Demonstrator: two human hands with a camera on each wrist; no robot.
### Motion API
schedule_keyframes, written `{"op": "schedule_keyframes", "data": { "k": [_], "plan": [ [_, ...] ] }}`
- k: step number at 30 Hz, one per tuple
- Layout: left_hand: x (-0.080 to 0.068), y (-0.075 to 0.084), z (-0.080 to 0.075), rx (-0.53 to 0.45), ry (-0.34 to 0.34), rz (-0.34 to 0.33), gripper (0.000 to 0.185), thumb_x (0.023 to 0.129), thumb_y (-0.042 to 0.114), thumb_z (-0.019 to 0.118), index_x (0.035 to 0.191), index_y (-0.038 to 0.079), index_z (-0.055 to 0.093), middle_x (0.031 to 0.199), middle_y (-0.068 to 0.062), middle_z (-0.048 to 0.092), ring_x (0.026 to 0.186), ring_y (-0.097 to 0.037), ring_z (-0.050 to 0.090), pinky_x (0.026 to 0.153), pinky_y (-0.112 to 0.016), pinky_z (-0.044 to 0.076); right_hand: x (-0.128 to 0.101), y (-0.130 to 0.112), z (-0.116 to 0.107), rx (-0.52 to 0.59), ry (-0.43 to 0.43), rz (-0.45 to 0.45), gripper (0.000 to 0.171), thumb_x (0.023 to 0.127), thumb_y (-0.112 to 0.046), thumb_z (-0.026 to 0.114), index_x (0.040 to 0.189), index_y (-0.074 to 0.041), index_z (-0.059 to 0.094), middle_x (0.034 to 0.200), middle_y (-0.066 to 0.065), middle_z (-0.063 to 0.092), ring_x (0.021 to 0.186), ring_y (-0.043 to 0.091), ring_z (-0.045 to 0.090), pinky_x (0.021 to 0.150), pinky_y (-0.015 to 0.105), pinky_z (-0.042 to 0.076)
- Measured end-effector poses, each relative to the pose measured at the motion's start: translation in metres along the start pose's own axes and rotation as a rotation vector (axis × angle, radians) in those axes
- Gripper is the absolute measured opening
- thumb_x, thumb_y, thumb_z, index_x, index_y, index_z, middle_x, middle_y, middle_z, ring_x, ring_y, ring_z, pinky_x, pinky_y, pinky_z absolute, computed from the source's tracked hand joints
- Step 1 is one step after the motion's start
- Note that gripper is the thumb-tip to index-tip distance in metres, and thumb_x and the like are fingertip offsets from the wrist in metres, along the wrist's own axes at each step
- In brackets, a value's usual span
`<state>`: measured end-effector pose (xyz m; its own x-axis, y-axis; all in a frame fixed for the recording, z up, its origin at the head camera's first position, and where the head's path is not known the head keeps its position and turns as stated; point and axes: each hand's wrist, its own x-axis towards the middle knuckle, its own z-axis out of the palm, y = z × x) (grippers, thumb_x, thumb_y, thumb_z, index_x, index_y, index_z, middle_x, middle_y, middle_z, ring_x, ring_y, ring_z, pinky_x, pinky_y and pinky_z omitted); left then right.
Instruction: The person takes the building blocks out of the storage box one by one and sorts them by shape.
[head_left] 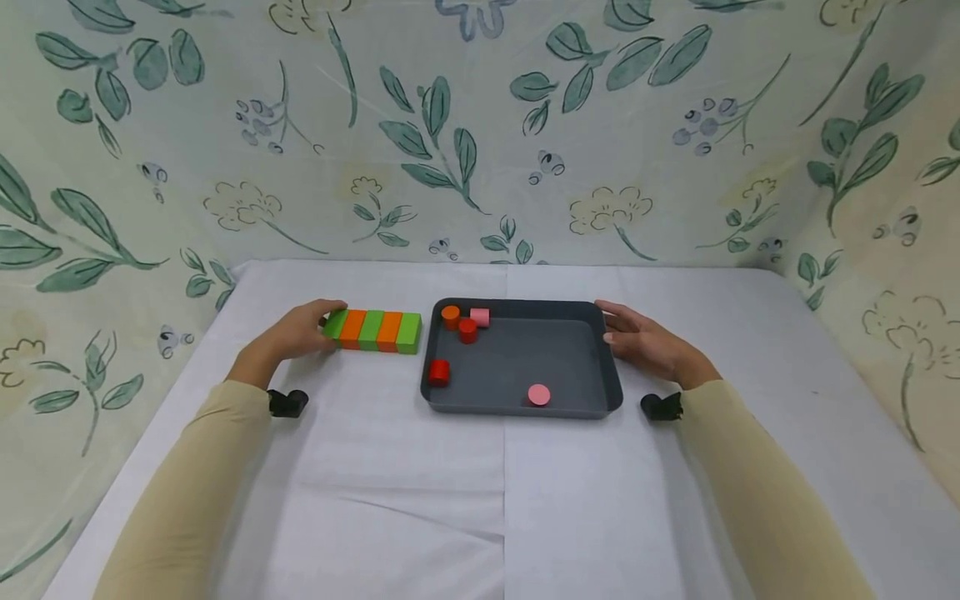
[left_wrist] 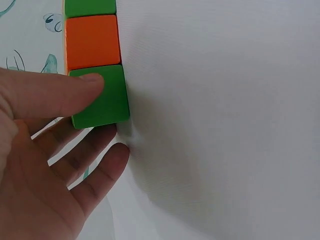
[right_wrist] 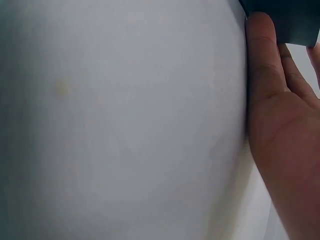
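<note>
A row of green and orange blocks stands left of the tray, its colours alternating. My left hand grips the green block at the row's left end. In the left wrist view the thumb lies on the near face of that green block; the index finger is mostly hidden behind it. At the tray's right side, my right hand touches the wall of the dark grey tray with fairly straight fingers. The right wrist view shows the thumb against the tray's outer side.
Inside the tray are an orange cylinder, red cylinders and pink cylinders, some upright and some on their sides. A white cloth with creases covers the table. Flower-patterned fabric hangs behind it.
</note>
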<state>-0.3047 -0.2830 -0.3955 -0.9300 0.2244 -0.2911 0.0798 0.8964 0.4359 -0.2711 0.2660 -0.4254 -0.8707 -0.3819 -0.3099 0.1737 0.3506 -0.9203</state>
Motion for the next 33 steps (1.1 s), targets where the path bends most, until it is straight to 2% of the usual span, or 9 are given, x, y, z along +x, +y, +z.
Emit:
{"op": "schedule_keyframes", "data": {
  "k": [13,20,23,28,33],
  "plan": [
    [-0.001,0.001,-0.003,0.001,-0.01,-0.013,0.074,0.088,0.007,0.066,0.154,0.005,0.031,0.158,-0.025,0.031,0.134,-0.045,0.039,0.117,-0.061,0.031,0.001,-0.003,0.0,-0.01,0.003,0.005,0.077,0.101,-0.018,0.053,0.161,-0.023,0.006,0.168,0.017,0.001,0.155,0.041,0.009,0.124,0.06,0.012],
    [-0.004,0.003,-0.011,0.01,-0.068,-0.042,0.074,0.089,0.016,0.065,0.155,0.011,0.031,0.16,-0.025,0.027,0.138,-0.046,0.032,0.116,-0.065,0.029,0.001,-0.002,0.0,-0.005,0.001,-0.001,0.077,0.101,-0.018,0.053,0.161,-0.021,0.005,0.168,0.017,0.001,0.155,0.041,0.01,0.124,0.06,0.011],
    [-0.007,0.005,-0.016,0.031,-0.075,-0.036,0.075,0.089,0.019,0.067,0.155,0.01,0.032,0.159,-0.026,0.027,0.141,-0.047,0.029,0.116,-0.066,0.028,0.002,-0.002,0.0,-0.001,-0.002,-0.001,0.078,0.101,-0.019,0.053,0.161,-0.021,0.004,0.168,0.017,0.001,0.155,0.041,0.01,0.124,0.06,0.012],
    [-0.014,0.018,-0.026,0.122,-0.023,0.003,0.071,0.089,0.018,0.069,0.15,0.003,0.038,0.157,-0.027,0.032,0.142,-0.047,0.03,0.116,-0.064,0.028,0.001,-0.002,0.0,-0.005,0.003,0.006,0.077,0.101,-0.019,0.053,0.161,-0.022,0.005,0.168,0.016,0.002,0.155,0.04,0.01,0.124,0.059,0.011],
    [-0.023,0.048,-0.033,0.201,0.077,0.126,0.055,0.092,0.014,0.063,0.144,0.001,0.047,0.151,-0.025,0.043,0.14,-0.045,0.037,0.117,-0.061,0.032,0.0,-0.001,0.0,-0.008,0.005,0.012,0.076,0.101,-0.018,0.052,0.161,-0.022,0.005,0.168,0.016,0.002,0.155,0.04,0.009,0.124,0.059,0.011]
  ]
}}
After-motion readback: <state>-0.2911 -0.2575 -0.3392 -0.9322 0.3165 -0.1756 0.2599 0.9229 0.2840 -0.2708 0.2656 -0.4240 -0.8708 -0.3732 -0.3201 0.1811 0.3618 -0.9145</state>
